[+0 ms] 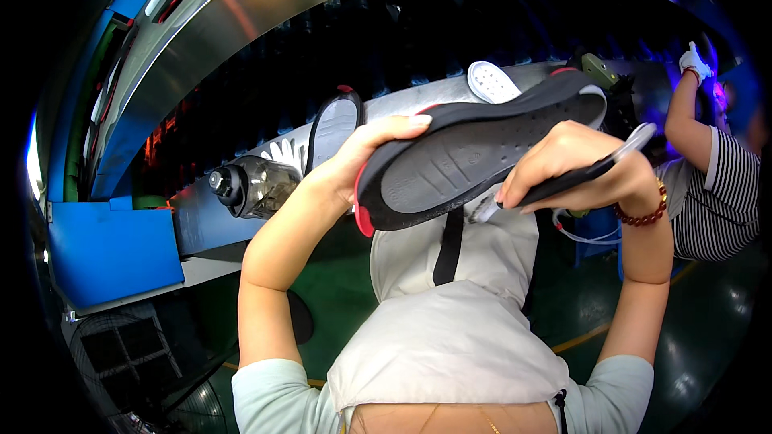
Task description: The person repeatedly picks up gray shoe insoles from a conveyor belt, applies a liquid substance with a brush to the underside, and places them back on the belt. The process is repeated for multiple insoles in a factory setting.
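My left hand grips the heel end of a shoe sole, thumb on its upper rim and fingers hidden underneath. The sole is black with a grey textured inner face and red at the heel and along the rim. In my right hand is a brush with a black handle and a translucent rear end. Pale bristles point down beside the sole's near edge; I cannot tell whether they touch it. The far end of the sole is partly behind my right hand.
Behind my hands a metal ledge carries another sole, a white perforated piece, a dark bottle and white gloves. Beyond curves a dark conveyor. A blue box stands left. Another person's gloved hand is at right.
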### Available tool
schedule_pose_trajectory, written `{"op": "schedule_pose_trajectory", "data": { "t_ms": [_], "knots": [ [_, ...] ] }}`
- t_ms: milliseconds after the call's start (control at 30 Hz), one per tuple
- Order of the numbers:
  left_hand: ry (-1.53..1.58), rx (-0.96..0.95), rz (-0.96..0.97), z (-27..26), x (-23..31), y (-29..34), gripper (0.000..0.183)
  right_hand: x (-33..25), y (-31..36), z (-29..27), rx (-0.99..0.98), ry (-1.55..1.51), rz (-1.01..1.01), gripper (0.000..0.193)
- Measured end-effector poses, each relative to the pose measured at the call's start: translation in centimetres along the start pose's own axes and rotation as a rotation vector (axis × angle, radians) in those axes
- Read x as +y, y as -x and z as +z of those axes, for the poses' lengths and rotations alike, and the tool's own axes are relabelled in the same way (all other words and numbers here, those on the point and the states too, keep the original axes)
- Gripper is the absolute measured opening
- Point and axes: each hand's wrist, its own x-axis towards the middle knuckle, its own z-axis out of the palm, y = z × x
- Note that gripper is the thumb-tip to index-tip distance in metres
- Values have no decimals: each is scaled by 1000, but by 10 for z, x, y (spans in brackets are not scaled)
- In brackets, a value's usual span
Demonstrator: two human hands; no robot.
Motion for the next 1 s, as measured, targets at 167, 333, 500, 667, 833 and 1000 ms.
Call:
{"op": "schedule_pose_trajectory", "data": {
  "t_ms": [167, 333, 500, 667, 833, 1000],
  "knots": [
    [-69, 101, 22, -14, -8, 4, 49, 7, 10, -2, 142, -92, -13, 18],
    [210, 98, 2, -29, -18, 3, 51, 17, 18, 1, 307, -244, -88, 17],
    [131, 105, -12, -55, -7, 18, 56, 1, 18, 1, 256, -120, -133, 16],
    [-20, 359, 226, -81, -9, -9, 60, -34, 26, 8, 640, -284, -189, 18],
    [353, -273, 256, -79, -71, -86, 94, 30, -8, 42, 971, -549, 30, 16],
    [338, -231, 213, -68, -73, -96, 100, 71, -14, 59, 1165, -712, 169, 13]
  ]
}}
